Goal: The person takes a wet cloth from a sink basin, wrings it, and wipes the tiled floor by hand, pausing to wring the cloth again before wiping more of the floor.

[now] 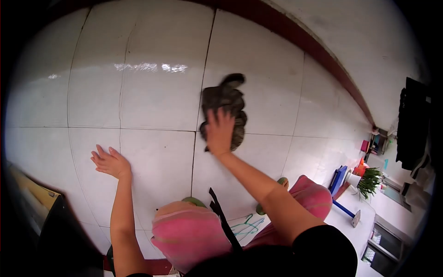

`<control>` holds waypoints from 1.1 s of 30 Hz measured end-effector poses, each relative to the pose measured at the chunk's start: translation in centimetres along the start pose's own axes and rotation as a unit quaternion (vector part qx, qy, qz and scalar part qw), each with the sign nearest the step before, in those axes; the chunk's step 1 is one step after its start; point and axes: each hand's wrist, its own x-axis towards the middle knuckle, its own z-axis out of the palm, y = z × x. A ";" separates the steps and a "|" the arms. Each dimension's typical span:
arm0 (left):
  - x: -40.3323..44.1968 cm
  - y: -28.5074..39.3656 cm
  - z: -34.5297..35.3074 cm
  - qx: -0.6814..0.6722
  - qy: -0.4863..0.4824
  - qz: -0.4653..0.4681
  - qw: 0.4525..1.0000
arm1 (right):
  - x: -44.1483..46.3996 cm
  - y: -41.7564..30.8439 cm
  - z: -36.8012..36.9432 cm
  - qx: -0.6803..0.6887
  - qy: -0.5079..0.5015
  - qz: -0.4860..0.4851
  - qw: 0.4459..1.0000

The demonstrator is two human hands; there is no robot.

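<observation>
A dark brown-grey, mottled crumpled cloth lies on the pale tiled floor, with a darker loop sticking out at its far end. My right hand rests on top of the cloth, fingers stretched out and slightly spread, a little blurred. Off to the left, my left hand is over the bare tiles with its fingers apart and nothing in them. Whether its palm touches the floor I cannot tell.
My knees in pink trousers are bent close below my hands. Green hangers lie between my legs. Rightward are a hammer-like tool with a blue handle, a potted plant and dark hanging clothes. A dark red skirting borders the floor.
</observation>
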 end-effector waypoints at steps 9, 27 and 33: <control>0.4 -2.1 1.0 0.058 0.012 0.059 0.996 | 12.4 -10.8 2.4 0.187 0.101 -0.287 0.934; -19.8 23.1 -15.0 0.072 -0.589 0.071 0.802 | 2.4 46.6 -3.8 -0.046 0.267 0.042 0.962; -26.2 33.5 -13.2 0.061 -0.570 -0.105 0.813 | 5.1 23.2 -4.6 0.105 0.072 -0.324 0.937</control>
